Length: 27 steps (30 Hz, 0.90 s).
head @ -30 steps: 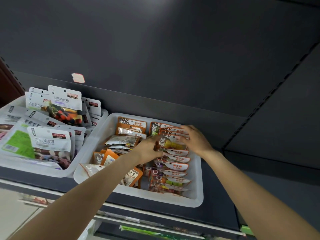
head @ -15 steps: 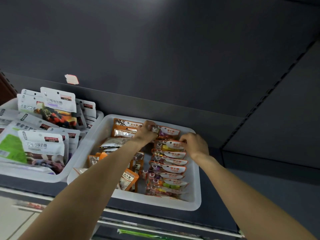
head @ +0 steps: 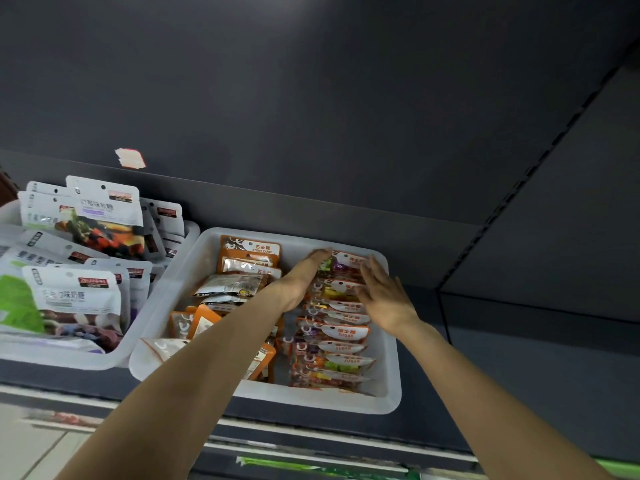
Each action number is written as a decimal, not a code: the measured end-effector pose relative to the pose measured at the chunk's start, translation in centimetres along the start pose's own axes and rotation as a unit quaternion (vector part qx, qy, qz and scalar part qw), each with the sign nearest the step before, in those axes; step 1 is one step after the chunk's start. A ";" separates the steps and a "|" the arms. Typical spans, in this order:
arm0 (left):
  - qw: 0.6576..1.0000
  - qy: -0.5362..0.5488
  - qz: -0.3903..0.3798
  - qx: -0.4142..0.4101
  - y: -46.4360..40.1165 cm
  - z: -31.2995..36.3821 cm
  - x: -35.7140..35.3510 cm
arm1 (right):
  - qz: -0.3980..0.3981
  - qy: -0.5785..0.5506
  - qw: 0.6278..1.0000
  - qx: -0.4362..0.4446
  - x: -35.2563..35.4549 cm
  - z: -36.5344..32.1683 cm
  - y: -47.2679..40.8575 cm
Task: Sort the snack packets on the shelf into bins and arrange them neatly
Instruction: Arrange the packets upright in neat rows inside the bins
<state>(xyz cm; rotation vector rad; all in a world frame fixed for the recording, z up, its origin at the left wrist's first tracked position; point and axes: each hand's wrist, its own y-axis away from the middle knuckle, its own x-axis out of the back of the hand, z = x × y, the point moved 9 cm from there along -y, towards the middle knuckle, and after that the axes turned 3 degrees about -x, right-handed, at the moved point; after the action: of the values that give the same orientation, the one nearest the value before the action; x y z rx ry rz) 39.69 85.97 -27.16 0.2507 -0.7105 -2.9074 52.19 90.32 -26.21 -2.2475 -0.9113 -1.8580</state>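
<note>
Both hands flat with straight fingers: left hand (head: 300,279) and right hand (head: 382,295) pressing either side of the sugar packets (head: 341,332). Row standing in the right white bin (head: 390,398) on the shelf (head: 491,424). Rearmost packet apparently touched by left fingertips, though blurred.

Bare forearms, left hand (head: 300,278), right hand (head: 384,294); no sleeves.

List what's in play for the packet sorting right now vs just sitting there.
In play:
left hand
right hand
row of SUGAR packets
right bin
stone candy packets

Idle:
left bin
white pouches
sticker on back panel
</note>
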 end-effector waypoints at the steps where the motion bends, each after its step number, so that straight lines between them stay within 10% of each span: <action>1: 1.000 0.003 0.006 -0.009 0.2 0.2 0.1 | -0.008 0.012 1.000 -0.002 -0.1 0.0 0.0; 13: 0.992 -0.101 0.071 -0.031 2.8 0.4 2.7 | -0.004 -0.027 0.999 -0.037 0.9 -0.9 -0.8; 18: 0.961 -0.249 0.083 -0.085 5.7 0.9 3.2 | 0.116 -0.117 0.986 0.027 2.2 -0.7 4.4; 27: 0.999 -0.035 0.025 0.019 6.3 -1.3 -0.4 | 0.011 -0.006 0.999 0.033 -0.8 -1.0 5.9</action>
<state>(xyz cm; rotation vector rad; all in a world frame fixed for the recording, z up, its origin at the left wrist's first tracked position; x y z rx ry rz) 40.88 79.94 -25.27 0.1334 -0.7715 -2.8690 54.11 84.72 -24.95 -2.2234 -0.9328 -1.7797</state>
